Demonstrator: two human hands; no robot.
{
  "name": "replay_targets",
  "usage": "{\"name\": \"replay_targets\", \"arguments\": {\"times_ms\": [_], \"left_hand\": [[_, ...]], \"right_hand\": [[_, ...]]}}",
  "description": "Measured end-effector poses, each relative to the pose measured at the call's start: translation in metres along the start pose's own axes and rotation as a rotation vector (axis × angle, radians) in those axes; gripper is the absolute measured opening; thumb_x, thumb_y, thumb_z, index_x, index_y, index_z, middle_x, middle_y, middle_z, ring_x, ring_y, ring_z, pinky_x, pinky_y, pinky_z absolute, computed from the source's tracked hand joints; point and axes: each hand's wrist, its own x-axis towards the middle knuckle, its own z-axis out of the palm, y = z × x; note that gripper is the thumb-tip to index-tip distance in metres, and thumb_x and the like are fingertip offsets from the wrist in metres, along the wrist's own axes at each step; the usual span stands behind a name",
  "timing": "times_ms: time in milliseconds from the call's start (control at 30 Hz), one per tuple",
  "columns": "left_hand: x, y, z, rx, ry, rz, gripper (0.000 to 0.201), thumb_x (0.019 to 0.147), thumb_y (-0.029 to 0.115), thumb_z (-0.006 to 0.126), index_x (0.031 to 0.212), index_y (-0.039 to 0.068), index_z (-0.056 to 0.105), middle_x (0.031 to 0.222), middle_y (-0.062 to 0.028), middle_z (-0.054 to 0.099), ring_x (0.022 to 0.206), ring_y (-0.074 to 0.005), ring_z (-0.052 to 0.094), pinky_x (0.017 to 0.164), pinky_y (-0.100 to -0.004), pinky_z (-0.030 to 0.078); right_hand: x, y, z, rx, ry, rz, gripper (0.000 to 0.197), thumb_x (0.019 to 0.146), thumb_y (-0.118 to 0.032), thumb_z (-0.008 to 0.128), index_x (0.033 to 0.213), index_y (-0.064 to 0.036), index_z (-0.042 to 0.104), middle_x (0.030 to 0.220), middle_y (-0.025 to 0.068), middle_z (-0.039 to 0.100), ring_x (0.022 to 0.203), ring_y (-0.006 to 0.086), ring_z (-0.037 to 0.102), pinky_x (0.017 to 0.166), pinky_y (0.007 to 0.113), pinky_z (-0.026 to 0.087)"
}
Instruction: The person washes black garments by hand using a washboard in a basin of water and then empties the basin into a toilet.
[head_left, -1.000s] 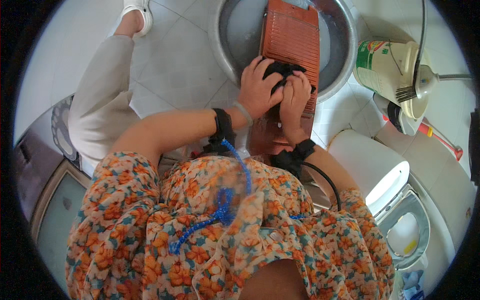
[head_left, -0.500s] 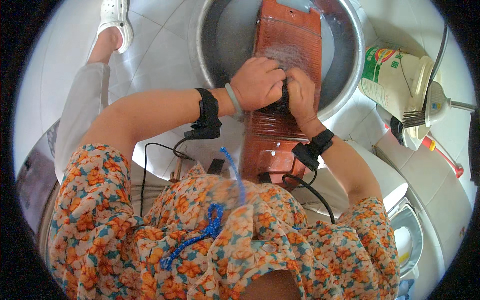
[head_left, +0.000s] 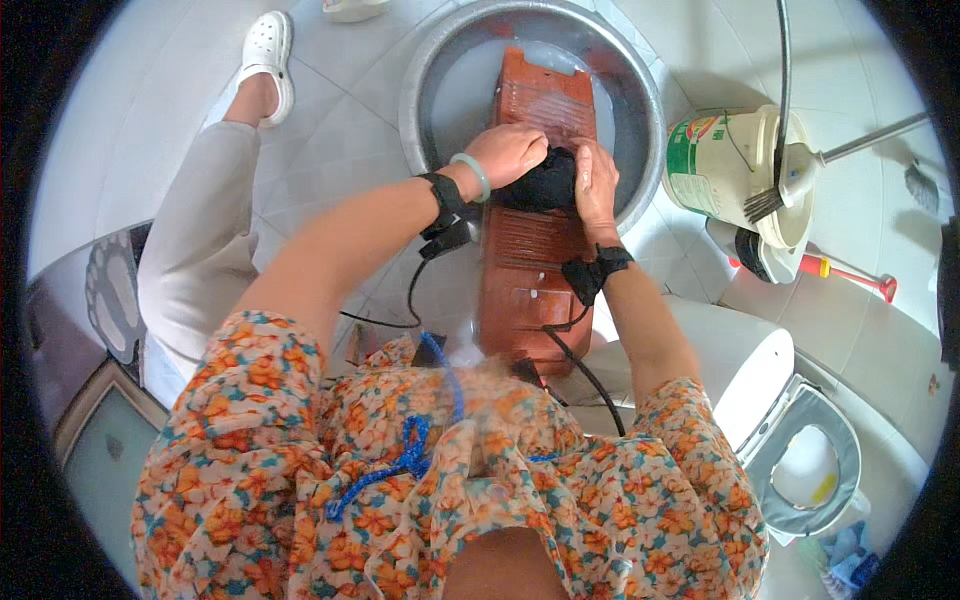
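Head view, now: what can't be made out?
All in the head view:
Left hand: fingertips curled out of sight behind the hand itself; hold unclear.
Black cloth: underside hidden against the washboard; garment type unclear.
Metal basin: bottom hidden by cloudy water and washboard.
White object: cut off by the top edge.
Blue item, lower right: too small to identify.

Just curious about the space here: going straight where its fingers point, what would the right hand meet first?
Most likely the upper ridged part of the reddish-brown washboard; how high the right hand sits above it is hard to judge.
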Motion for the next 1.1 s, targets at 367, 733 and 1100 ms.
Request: {"name": "replay_targets", "arguments": {"times_ms": [367, 733, 1100], "left_hand": [[-0.034, 0.02, -0.01, 0.122, 0.002, -0.194, 0.038, 0.094, 0.031, 0.042, 0.097, 0.0, 0.065, 0.104, -0.0215, 0.064, 0.1, -0.041, 0.058, 0.089, -0.0507, 0.045], [-0.097, 0.035, -0.012, 0.283, -0.062, -0.258, 0.039, 0.094, 0.035, 0.042, 0.102, 0.006, 0.068, 0.111, -0.0178, 0.065, 0.105, -0.0389, 0.059, 0.092, -0.0513, 0.047], [-0.137, 0.021, -0.055, -0.076, -0.302, -0.184, 0.08, 0.085, 0.045, 0.073, 0.145, 0.004, 0.039, 0.136, -0.0249, 0.051, 0.127, -0.0359, 0.05, 0.106, -0.0412, 0.04]], "right_hand": [[-0.062, -0.018, 0.025, -0.083, -0.025, 0.589, 0.061, 0.104, -0.051, 0.025, 0.139, -0.009, 0.052, 0.142, 0.03, 0.044, 0.125, 0.0482, 0.046, 0.106, 0.05, 0.039], [-0.118, -0.074, 0.048, -0.077, 0.039, 0.76, 0.059, 0.104, -0.052, 0.025, 0.135, -0.0133, 0.056, 0.136, 0.0284, 0.047, 0.12, 0.0497, 0.05, 0.102, 0.05, 0.042], [-0.1, -0.116, -0.005, 0.123, -0.265, -0.18, 0.07, 0.077, -0.034, 0.081, 0.137, -0.0095, 0.053, 0.128, 0.0168, 0.055, 0.117, 0.0393, 0.052, 0.101, 0.047, 0.042]]}}
